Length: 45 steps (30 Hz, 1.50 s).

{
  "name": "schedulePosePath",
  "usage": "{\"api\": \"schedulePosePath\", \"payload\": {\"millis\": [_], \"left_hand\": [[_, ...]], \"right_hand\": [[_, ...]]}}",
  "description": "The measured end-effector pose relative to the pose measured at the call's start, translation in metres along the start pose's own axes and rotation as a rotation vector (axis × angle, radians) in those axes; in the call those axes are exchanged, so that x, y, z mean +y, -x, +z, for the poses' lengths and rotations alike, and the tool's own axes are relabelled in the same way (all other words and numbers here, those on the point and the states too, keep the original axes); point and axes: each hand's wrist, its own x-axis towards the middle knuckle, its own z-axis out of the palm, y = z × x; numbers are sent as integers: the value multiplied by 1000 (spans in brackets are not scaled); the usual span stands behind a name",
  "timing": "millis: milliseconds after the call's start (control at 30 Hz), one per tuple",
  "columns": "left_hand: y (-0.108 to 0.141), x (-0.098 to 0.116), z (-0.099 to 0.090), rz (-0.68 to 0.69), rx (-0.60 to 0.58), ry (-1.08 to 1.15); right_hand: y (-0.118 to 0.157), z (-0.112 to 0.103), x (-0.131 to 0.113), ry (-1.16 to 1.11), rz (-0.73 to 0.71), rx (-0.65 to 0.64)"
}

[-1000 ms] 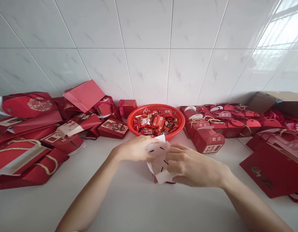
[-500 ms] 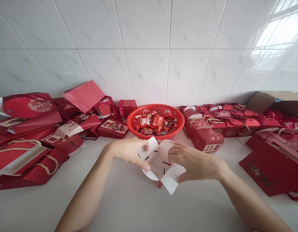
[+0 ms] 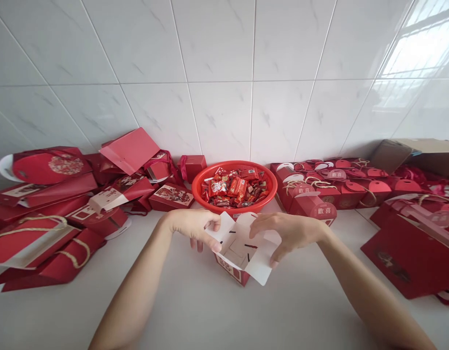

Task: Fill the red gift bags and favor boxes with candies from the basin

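A small red gift box point(image 3: 233, 272) stands on the white tabletop in front of me, its white flaps spread outward. Its white inside shows dark slits and a short red mark. My left hand point(image 3: 195, 228) grips its left side loosely, thumb along the flap edge and some fingers outside. Over the right side is my right hand point(image 3: 286, 233), fingers curved and spread apart, fingertips by the back flap and thumb beside the right flap. Just behind the box, a red plastic basket point(image 3: 198, 197) holds many red-wrapped candies point(image 3: 235, 187).
Folded red boxes point(image 3: 57, 265), some with rope handles, pile up at left. Rows of assembled red boxes point(image 3: 348, 192) line the wall at right. A large red box point(image 3: 414, 248) and a cardboard carton point(image 3: 428, 150) are farther right. A tiled wall point(image 3: 217, 116) rises behind.
The box's flaps have spread wider, and more of its red front shows. My right hand has shifted slightly left and up, its fingers opening. The view has tilted up a little.
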Motion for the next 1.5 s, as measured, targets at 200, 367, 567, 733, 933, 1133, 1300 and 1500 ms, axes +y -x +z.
{"api": "schedulePosePath", "payload": {"millis": [200, 367, 567, 733, 933, 1133, 1300, 1500], "left_hand": [[-10, -10, -3, -40, -74, 25], [-12, -14, -7, -8, -59, 58], [11, -12, -11, 127, 129, 12], [10, -18, -25, 269, 568, -102], [-45, -12, -47, 210, 505, -244], [-93, -7, -54, 177, 423, -216], [-103, -14, -50, 343, 472, 189], [-104, -11, -47, 467, 354, 345]], "right_hand": [[-3, -1, 8, -21, -31, -20], [-7, -2, 15, -56, -36, 6], [0, -7, 9, -116, -139, 69], [2, -15, 12, -214, -197, 369], [-40, -24, 34, -383, -186, 681], [-93, -26, 55, -609, -177, 758], [-115, -20, 69, -757, -27, 884], [-114, -19, 64, -726, -32, 868]]}}
